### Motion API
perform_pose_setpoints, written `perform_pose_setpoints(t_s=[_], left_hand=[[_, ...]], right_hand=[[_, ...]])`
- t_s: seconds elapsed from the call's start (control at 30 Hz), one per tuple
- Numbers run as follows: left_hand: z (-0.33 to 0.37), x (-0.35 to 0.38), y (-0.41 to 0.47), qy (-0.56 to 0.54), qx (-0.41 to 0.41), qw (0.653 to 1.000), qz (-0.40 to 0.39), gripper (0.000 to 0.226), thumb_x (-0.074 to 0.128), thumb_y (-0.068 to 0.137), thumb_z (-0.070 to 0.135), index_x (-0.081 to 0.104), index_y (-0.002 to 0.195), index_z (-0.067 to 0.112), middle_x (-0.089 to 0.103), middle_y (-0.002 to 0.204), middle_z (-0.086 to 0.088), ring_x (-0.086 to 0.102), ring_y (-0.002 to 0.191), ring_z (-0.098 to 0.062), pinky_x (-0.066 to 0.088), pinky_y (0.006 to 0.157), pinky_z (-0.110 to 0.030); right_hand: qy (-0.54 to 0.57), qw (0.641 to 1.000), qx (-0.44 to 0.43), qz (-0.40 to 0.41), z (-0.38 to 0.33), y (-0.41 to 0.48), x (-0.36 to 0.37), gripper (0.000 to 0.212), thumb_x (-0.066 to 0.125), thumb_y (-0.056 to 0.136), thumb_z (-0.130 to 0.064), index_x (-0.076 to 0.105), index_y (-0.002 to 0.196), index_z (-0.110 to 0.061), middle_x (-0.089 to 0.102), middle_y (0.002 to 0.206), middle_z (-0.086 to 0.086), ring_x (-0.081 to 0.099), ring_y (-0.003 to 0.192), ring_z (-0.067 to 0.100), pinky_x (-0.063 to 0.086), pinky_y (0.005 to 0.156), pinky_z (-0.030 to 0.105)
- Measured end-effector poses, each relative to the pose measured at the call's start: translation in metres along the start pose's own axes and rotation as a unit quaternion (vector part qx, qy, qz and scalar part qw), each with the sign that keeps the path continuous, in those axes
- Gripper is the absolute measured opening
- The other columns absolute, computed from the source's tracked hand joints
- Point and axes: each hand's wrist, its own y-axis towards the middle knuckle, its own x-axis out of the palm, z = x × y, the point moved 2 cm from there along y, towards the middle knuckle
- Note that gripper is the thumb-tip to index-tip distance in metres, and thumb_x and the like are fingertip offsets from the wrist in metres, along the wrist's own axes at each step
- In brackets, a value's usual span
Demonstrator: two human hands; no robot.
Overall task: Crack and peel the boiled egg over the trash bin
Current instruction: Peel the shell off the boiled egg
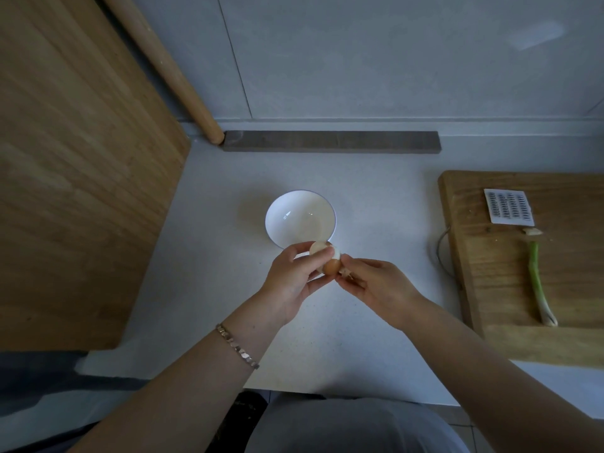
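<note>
Boiled egg [327, 256] held above the white worktop [359, 322], just in front of an empty white bowl [299, 219], left hand [294, 279] cupping it with fingers [318, 256] wrapped round so the bared white top faces up and the brown shell stays within reach. Right hand [372, 286] alongside, fingertips pinched on a loose flake of shell [344, 273], probably to pull it away. No trash bin in view; green onion [539, 286] lying well apart on the cutting board [490, 273].
</note>
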Motion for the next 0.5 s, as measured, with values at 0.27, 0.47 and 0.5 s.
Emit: perform_pose_setpoints(t_s=[0.27, 0.47, 0.5], left_hand=[[0.0009, -0.0035, 0.0013, 0.123, -0.009, 0.991, 0.058, 0.037, 0.074, 0.073, 0.014, 0.061, 0.107, 0.013, 0.067, 0.097, -0.006, 0.066, 0.081, -0.017, 0.055, 0.067, -0.025], [0.0015, -0.0018, -0.0026, -0.032, -0.073, 0.997, -0.002, 0.009, 0.06, 0.085, 0.01, 0.063, 0.093, 0.009, 0.062, 0.092, -0.008, 0.062, 0.076, -0.019, 0.057, 0.06, -0.022], [0.0009, -0.0023, -0.0034, -0.052, -0.078, 0.996, -0.007, 0.008, 0.059, 0.085, 0.009, 0.063, 0.092, 0.008, 0.063, 0.094, -0.01, 0.062, 0.078, -0.019, 0.058, 0.06, -0.022]], right_hand=[[-0.141, 0.983, -0.03, 0.11, -0.0018, -0.0065, 0.0048, 0.01, 0.065, 0.078, -0.01, 0.071, 0.071, -0.01, 0.07, 0.073, 0.006, 0.07, 0.071, 0.013, 0.055, 0.086, 0.029], [-0.061, 0.987, -0.04, 0.145, -0.0015, -0.0074, 0.0025, 0.01, 0.062, 0.081, -0.004, 0.07, 0.086, -0.001, 0.069, 0.073, 0.006, 0.067, 0.066, 0.012, 0.057, 0.072, 0.017], [-0.076, 0.985, -0.049, 0.148, -0.0021, -0.008, 0.0021, 0.013, 0.062, 0.082, -0.003, 0.07, 0.091, -0.001, 0.069, 0.074, 0.005, 0.067, 0.068, 0.013, 0.056, 0.067, 0.014]])
